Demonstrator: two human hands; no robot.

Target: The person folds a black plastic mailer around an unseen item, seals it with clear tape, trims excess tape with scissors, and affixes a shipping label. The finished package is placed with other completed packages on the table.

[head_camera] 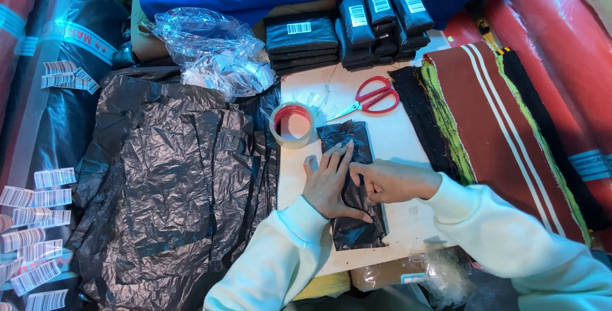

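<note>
Both hands press on a black plastic-wrapped packet (352,186) lying on the white surface (395,139). The left hand (328,183) lies flat, fingers spread wide; the right hand (392,181) has its fingers curled narrow, pinching at the wrap's edge. A tape roll (292,125) and red scissors (373,98) sit just beyond. The thin film looks slippery; an uneven press could let the fold spring open.

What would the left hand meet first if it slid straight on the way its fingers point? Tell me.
The left hand lies flat on the black plastic packet, fingers pointing away up the table. Straight on, it would probably first meet the tape roll, though its line may pass just right of it.
</note>
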